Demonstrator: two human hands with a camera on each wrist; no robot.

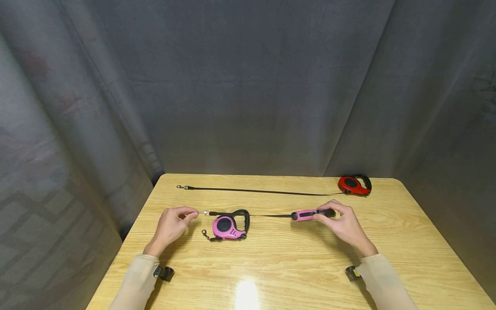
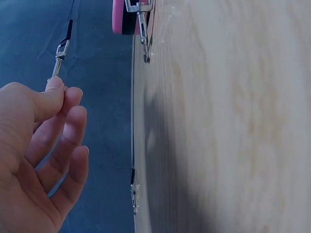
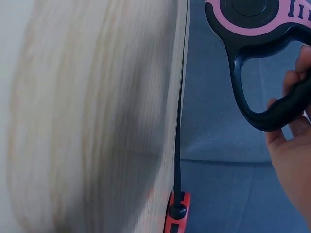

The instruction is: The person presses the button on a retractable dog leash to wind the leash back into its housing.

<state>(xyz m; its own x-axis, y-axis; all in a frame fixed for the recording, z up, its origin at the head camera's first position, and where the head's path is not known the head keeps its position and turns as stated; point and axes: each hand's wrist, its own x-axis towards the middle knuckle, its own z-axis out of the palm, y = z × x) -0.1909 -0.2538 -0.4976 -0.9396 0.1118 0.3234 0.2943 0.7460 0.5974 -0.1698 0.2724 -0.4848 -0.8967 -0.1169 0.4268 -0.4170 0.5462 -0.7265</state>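
My left hand [image 1: 172, 226] pinches the metal snap clip [image 2: 59, 57] of a pink retractable dog leash between thumb and forefinger; its other fingers are loosely bent. My right hand [image 1: 345, 226] has its fingers around the black handle [image 3: 284, 112] of that leash's pink case [image 1: 303, 215], turned edge-on in the head view. Between the two hands the black strap [image 1: 271, 215] runs straight, above the table. Beneath the strap, nearer the left hand, a second pink retractable leash [image 1: 228, 234] lies flat with its clip [image 1: 204, 233] pointing left.
Along the back of the wooden table [image 1: 248, 258] lies a red retractable leash [image 1: 350, 185], case at the right. Its black strap [image 1: 255, 191] stretches left to a metal clip [image 1: 182, 187]. Grey curtains [image 1: 248, 94] hang behind and at both sides.
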